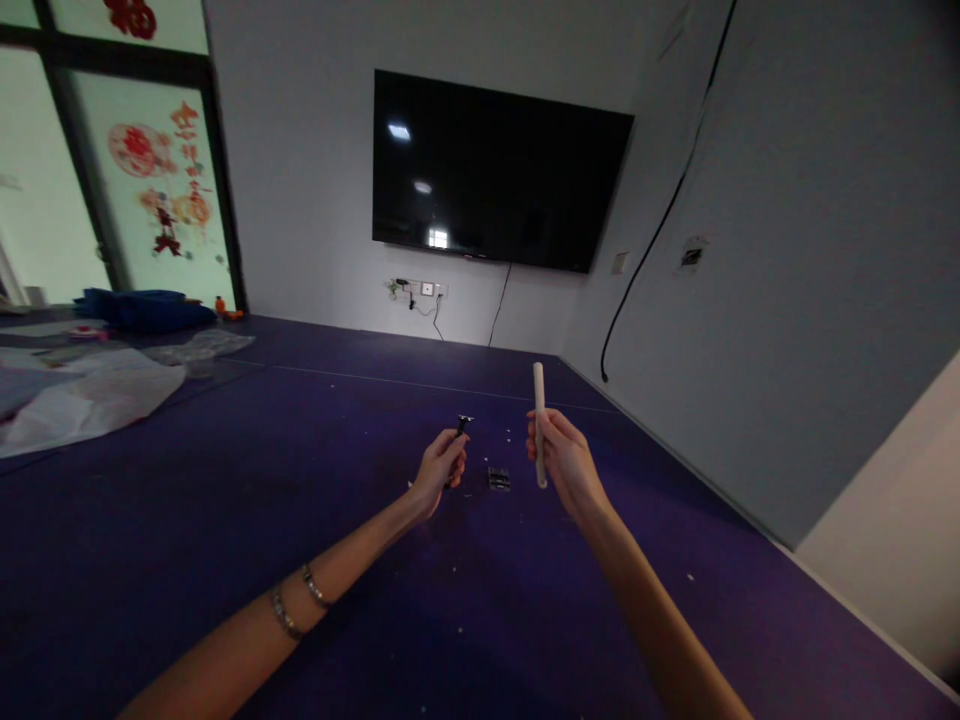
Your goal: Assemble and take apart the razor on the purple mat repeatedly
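Observation:
My left hand [441, 468] is closed around the dark handle of a razor [463, 421], its T-shaped head pointing up and away from me. In my right hand [568, 450] a pale, straight stick [539, 400] is gripped near its middle and stands almost upright; what it is made of I cannot tell. Between the two hands, a small clear pack with black pieces [499, 479] lies on the purple surface [337, 600]. Neither hand touches that pack.
White crumbs are scattered over the purple surface. Crumpled plastic sheeting [112, 395] and a blue cloth bundle [142, 310] lie at far left. A television [495, 175] hangs on the back wall, and a black cable [660, 230] dangles along the right wall.

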The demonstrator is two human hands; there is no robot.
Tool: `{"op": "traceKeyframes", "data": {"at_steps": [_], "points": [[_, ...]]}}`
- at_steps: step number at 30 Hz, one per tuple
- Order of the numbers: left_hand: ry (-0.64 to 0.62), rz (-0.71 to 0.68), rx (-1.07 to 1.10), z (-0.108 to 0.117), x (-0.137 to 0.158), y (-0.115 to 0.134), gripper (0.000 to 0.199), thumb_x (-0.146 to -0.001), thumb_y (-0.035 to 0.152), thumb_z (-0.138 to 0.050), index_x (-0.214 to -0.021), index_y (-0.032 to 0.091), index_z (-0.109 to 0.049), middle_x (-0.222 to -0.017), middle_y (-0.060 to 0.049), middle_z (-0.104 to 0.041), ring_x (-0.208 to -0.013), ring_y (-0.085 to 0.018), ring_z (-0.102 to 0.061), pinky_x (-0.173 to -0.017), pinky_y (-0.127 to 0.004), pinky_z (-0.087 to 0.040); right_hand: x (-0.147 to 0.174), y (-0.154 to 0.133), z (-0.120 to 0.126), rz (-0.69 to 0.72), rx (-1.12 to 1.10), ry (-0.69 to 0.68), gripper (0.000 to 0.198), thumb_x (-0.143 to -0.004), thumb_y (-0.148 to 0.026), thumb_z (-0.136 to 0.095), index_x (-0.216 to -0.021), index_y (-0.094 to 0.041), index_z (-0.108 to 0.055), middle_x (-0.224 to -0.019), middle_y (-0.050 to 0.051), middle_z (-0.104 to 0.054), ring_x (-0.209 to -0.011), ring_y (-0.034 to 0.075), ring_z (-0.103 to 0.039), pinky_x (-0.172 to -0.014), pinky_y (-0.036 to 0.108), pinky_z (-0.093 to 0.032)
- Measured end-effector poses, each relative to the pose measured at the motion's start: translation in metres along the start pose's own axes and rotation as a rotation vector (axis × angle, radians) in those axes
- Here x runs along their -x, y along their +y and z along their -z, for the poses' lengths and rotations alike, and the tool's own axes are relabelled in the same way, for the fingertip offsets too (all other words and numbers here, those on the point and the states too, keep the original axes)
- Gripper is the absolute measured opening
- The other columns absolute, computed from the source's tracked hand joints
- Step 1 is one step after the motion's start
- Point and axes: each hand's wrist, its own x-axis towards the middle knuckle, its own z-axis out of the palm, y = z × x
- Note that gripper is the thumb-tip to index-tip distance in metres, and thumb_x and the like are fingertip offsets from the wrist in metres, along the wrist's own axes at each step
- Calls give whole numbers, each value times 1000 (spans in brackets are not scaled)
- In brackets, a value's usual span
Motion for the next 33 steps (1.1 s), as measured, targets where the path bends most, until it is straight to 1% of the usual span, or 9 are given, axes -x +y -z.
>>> {"op": "traceKeyframes", "data": {"at_steps": [2,5,8,13,18,21,25,30,33], "points": [[19,-43,-66,1,-2,-2,29,-69,42,-64,-83,17,-59,-54,5,-46,-45,-6,-41,-44,-17,-31,-10,1,11,23,81,1,25,-71,-39,-63,-80,-16,-62,-59,-4,-50,-45,5,-41,-41,19,-30],[32,-87,-137,4,-4,-4,24,-70,36,-64,-82,15,-64,-59,2,-52,-55,-8,-47,-51,-18,-34,-18,2,23,70,229,-28,35,-72,-38,-61,-100,-18,-61,-54,-6,-50,-40,5,-36,-38,19,-24],[1,-114,-173,6,-5,-6,18,-72,27,-62,-84,14,-63,-67,-1,-59,-63,-11,-52,-56,-19,-36,-19,0,31,99,419,-169,42,-75,-35,-58,-115,-20,-58,-53,-6,-53,-41,6,-37,-39,19,-26],[-76,-182,-257,10,-3,-3,9,-75,21,-59,-82,16,-62,-79,-5,-64,-78,-15,-57,-68,-23,-41,-15,-3,37,140,704,-444,27,-77,-29,-56,-101,-25,-69,-73,0,-67,-60,11,-52,-58,24,-41],[-150,-216,-370,11,1,4,11,-77,21,-58,-84,18,-65,-86,-5,-65,-84,-17,-57,-71,-23,-41,-11,1,30,157,669,-514,29,-79,-28,-53,-104,-28,-67,-99,2,-69,-81,18,-59,-75,32,-44],[-186,-274,-447,11,2,6,12,-78,20,-55,-85,18,-65,-82,-4,-65,-77,-15,-56,-71,-22,-40,-9,1,27,187,681,-523,28,-79,-26,-53,-104,-28,-67,-94,1,-70,-76,16,-60,-70,29,-45],[-197,-311,-490,11,2,6,11,-76,17,-57,-82,18,-67,-73,-2,-62,-70,-13,-53,-70,-20,-38,-8,-2,29,157,759,-639,27,-80,-27,-53,-102,-28,-68,-75,0,-69,-60,13,-55,-59,26,-42],[-261,-349,-544,12,2,3,16,-79,19,-53,-86,20,-67,-80,-3,-64,-76,-14,-55,-74,-22,-38,-7,-5,31,183,740,-599,28,-81,-27,-51,-105,-27,-67,-86,1,-70,-66,14,-55,-62,27,-41],[-281,-396,-597,11,3,2,16,-80,20,-51,-85,20,-66,-78,-2,-63,-72,-13,-55,-71,-21,-38,-8,-5,31,154,749,-662,27,-81,-28,-52,-103,-27,-67,-77,0,-69,-60,12,-52,-58,25,-39]]}}
